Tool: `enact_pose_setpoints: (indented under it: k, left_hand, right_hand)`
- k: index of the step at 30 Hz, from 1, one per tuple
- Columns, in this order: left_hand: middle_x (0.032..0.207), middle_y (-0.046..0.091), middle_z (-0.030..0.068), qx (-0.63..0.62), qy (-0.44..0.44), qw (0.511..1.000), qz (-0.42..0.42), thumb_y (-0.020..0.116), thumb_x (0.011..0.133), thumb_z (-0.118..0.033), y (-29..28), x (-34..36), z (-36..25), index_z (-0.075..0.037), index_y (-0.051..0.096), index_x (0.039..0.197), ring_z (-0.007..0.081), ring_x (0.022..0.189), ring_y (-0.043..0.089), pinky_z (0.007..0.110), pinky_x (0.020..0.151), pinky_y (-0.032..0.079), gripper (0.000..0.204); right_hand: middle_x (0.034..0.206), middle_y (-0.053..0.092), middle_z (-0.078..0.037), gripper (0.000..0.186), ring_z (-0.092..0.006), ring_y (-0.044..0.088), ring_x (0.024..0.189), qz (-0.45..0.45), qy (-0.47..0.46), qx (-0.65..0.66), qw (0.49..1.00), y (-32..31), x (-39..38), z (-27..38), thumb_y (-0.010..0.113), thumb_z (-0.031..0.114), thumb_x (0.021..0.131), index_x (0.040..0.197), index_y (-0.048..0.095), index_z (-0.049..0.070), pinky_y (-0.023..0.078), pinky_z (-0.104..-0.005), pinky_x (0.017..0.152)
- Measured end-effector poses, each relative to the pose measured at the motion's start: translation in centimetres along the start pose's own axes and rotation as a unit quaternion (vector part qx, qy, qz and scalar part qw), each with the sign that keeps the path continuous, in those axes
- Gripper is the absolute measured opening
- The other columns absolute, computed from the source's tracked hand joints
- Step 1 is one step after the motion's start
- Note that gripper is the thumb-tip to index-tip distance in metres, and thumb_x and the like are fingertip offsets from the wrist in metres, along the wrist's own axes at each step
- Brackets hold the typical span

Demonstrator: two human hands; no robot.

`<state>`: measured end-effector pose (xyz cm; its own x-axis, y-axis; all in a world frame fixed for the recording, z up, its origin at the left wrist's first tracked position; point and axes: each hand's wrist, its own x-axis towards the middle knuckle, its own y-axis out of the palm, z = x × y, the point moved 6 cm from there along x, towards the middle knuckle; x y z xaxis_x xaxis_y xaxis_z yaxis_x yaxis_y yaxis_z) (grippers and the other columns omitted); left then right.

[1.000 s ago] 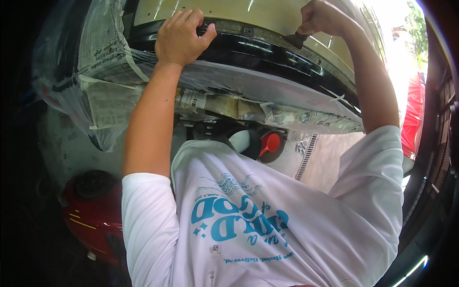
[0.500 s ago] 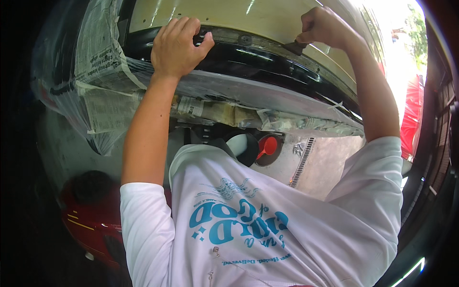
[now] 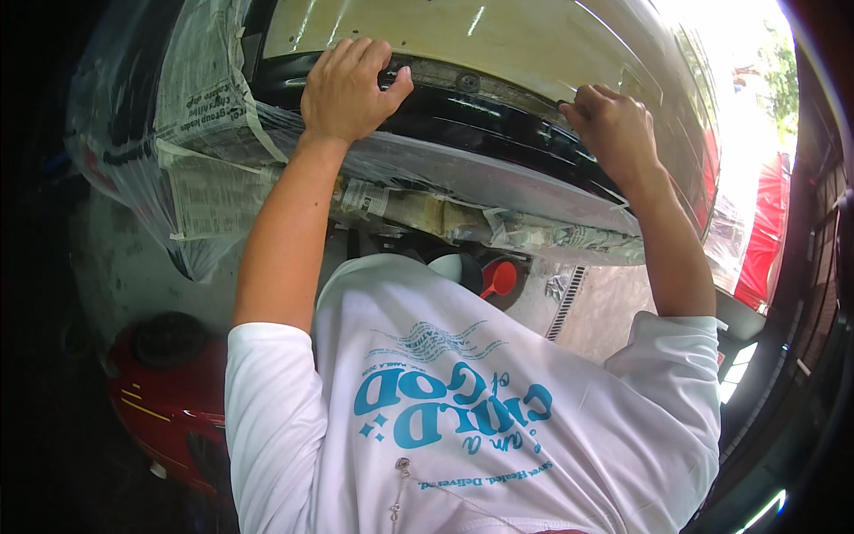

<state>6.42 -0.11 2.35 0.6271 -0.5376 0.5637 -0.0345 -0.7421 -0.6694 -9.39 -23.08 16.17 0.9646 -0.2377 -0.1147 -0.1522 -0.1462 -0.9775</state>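
Observation:
A car's glossy tan panel [image 3: 511, 44] curves across the top of the view, with a black band [image 3: 463, 117] below it. Along their join runs a dull, rough strip [image 3: 427, 71] with a round spot. My left hand [image 3: 351, 93] rests on the black band near its left end, thumb apart and fingers bent over the edge, holding nothing. At the strip's right part, my right hand [image 3: 614, 129] is closed on a small dark scraper [image 3: 562, 104]. Most of the scraper is hidden by the fingers; only a dark tip shows.
Newspaper [image 3: 205, 98] and clear plastic sheeting [image 3: 133, 187] cover the car's left side; more newspaper [image 3: 551, 233] lines its lower edge. On the floor are a red dipper [image 3: 500, 279] and a drain grate [image 3: 567, 303]. A red car [image 3: 169, 409] stands lower left.
My right hand has moved down and slightly right, turning so the scraper is mostly hidden. The left hand stays at the black band; the whole view has shifted slightly.

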Motion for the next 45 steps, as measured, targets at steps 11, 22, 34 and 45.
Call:
enact_pose_setpoints:
  k: [11, 22, 34, 45]
  left_hand:
    - [0.087, 0.066, 0.0038, 0.0, -0.024, 0.999, 0.028, 0.074, 0.087, -0.036, 0.3, 0.9, -0.2, -0.01, 0.065, 0.09, 0.028, 0.089, 0.065, 0.042, 0.081, 0.054, 0.027]
    - [0.082, 0.064, 0.004, 0.026, -0.011, 1.0, 0.012, 0.073, 0.089, -0.036, -0.2, -0.1, -0.6, -0.009, 0.062, 0.085, 0.0269, 0.083, 0.065, 0.041, 0.073, 0.053, 0.029]
    - [0.086, 0.066, 0.004, 0.019, -0.006, 1.0, 0.004, 0.074, 0.087, -0.038, 0.5, 0.4, 0.2, -0.01, 0.064, 0.089, 0.0269, 0.088, 0.066, 0.043, 0.081, 0.055, 0.029]
    - [0.085, 0.066, 0.0016, 0.007, 0.005, 1.0, 0.007, 0.076, 0.087, -0.036, -0.4, 0.1, -0.5, -0.01, 0.064, 0.088, 0.0263, 0.084, 0.066, 0.041, 0.073, 0.054, 0.028]
  right_hand:
    - [0.074, 0.071, -0.018, 0.03, -0.036, 0.069, 0.071, 0.12, 0.014, 0.131, 0.984, -0.3, 5.2, -4.2, 0.087, 0.026, 0.083, 0.082, 0.072, -0.001, 0.055, -0.0452, 0.071]
    - [0.073, 0.07, -0.017, 0.028, -0.0345, 0.069, 0.07, 0.049, -0.068, 0.006, 0.996, -0.1, 3.9, 1.5, 0.082, 0.025, 0.088, 0.085, 0.07, 0.0, 0.055, -0.0448, 0.069]
    - [0.087, 0.072, -0.017, 0.021, -0.0357, 0.072, 0.082, 0.058, -0.091, 0.036, 0.993, -0.5, 2.4, 0.9, 0.084, 0.015, 0.084, 0.091, 0.07, 0.0, 0.057, -0.0465, 0.077]
    - [0.076, 0.07, -0.013, 0.02, -0.0248, 0.069, 0.071, 0.218, -0.027, 0.058, 0.974, 0.6, 10.4, -0.6, 0.083, 0.015, 0.085, 0.087, 0.071, -0.001, 0.054, -0.0394, 0.07]
